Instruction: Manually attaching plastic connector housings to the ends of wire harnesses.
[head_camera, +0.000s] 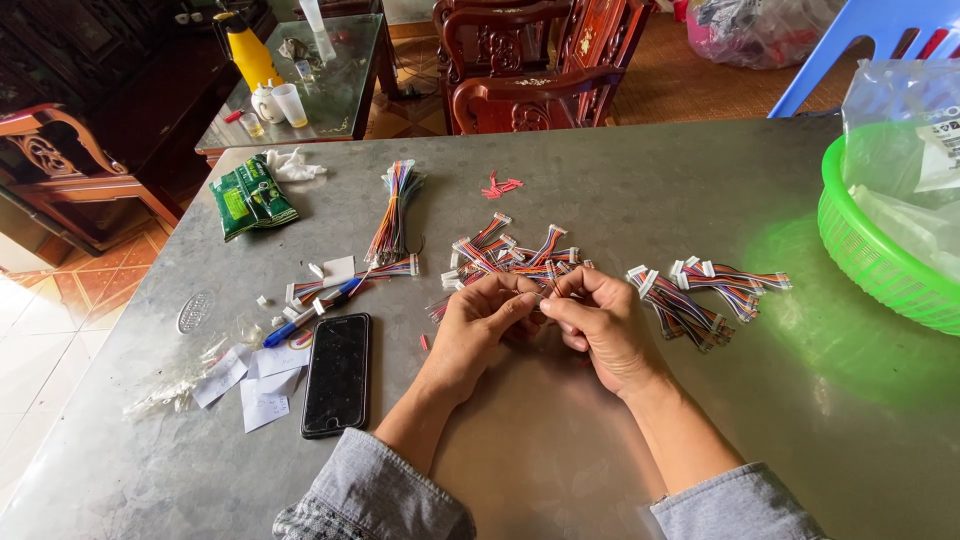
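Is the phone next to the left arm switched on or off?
Off, or asleep: the phone lies flat on the table, its screen entirely black.

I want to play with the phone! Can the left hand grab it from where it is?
Probably yes: the black phone lies flat on the table just beside the left hand, nothing between them, though both hands are busy pinching wires.

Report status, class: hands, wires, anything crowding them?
Left hand and right hand pinch one small wire piece together. Loose wire harnesses piled just beyond. Phone lies left, apart.
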